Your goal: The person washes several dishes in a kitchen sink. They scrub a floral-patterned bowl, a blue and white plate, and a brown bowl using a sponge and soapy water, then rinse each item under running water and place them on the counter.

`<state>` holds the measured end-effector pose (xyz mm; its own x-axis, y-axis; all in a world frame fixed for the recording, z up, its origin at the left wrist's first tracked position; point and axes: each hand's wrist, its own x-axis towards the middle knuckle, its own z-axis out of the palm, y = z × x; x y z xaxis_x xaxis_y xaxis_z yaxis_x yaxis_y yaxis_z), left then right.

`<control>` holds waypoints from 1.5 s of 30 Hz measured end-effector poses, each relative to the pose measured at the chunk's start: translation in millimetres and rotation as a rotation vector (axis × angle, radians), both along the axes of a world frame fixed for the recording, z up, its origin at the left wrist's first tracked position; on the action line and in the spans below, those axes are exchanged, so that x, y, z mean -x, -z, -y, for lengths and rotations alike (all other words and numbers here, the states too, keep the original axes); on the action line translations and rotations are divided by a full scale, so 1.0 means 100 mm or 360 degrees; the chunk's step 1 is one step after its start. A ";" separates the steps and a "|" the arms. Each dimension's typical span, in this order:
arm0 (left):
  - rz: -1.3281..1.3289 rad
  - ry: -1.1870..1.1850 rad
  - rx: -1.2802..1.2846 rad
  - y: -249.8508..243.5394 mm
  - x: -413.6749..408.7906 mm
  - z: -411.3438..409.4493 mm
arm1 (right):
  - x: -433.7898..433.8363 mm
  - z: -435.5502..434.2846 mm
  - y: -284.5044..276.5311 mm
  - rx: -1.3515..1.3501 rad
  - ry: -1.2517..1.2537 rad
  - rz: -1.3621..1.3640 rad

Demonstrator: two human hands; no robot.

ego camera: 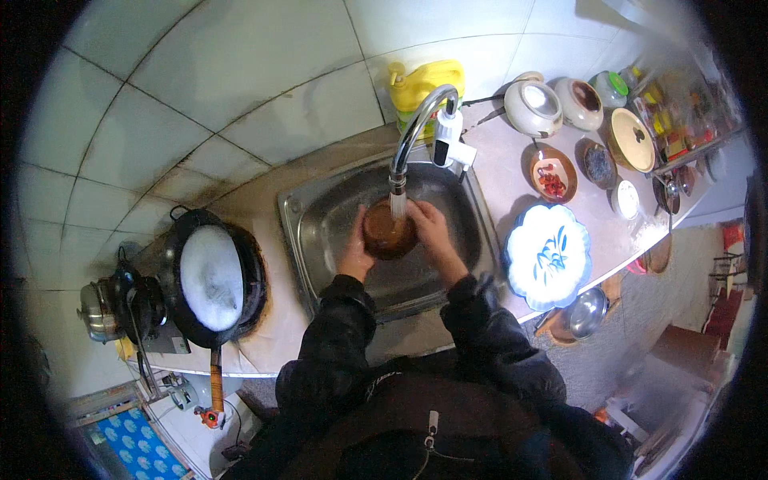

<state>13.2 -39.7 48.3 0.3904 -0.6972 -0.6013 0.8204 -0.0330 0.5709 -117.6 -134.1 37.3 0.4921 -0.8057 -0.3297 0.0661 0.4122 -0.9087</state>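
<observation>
Both my hands hold a brown bowl (pixel 384 240) over the stainless steel sink (pixel 312 240). My left hand (pixel 357 255) grips its left side, and my right hand (pixel 433 231) has the upper right of its rim. Water (pixel 398 206) runs from the curved chrome faucet (pixel 414 129) down onto the bowl. A white fitting (pixel 450 141) with a dark panel is attached to the faucet. The fingers beneath the bowl are hidden.
On the left stands a black wok (pixel 174 300) filled with white foam (pixel 210 276). A yellow jug (pixel 435 78) is behind the faucet. Right of the sink lie a scalloped white plate (pixel 549 258), a bowl with red pieces (pixel 564 171) and lidded ceramic pots (pixel 531 114).
</observation>
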 end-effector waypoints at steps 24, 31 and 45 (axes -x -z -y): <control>0.1540 0.0763 -0.0784 -0.07 -0.03 -0.11 | 0.34 -0.05 0.00 0.0470 -0.0464 -0.0362; 0.0603 0.0688 0.0072 -0.07 0.07 -0.32 | 0.49 0.14 -0.05 -0.0070 -0.0439 -0.0024; 0.2442 0.0543 -0.0375 -0.53 0.38 -0.05 | 0.29 0.12 0.64 -0.0146 -0.0426 -0.0611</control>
